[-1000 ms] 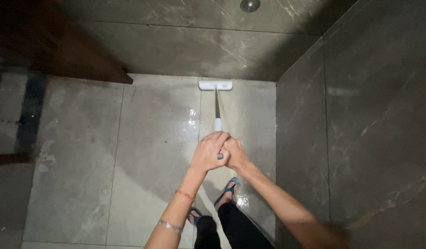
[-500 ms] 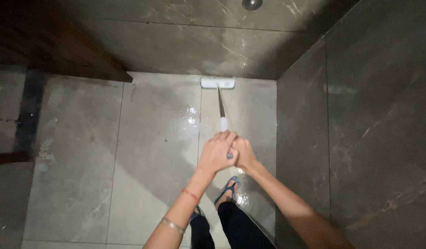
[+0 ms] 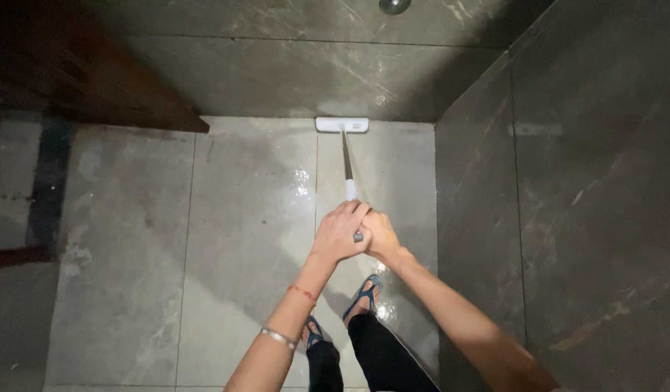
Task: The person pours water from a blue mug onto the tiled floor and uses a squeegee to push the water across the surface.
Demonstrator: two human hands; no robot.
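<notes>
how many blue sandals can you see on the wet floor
2. One blue sandal is on the foot just below the clasped hands, beside the right forearm. The other sits lower and to its left, partly covered by the dark trouser leg. Nothing suggests more are hidden.

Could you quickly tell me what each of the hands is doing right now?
Left hand: closed around the thin grey handle of the white floor wiper.
Right hand: closed on the same handle.

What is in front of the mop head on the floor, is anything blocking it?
The white mop head sits right against the dark back wall, so that wall blocks it ahead. Both hands, left hand and right hand, grip the handle; nothing lies between.
</notes>
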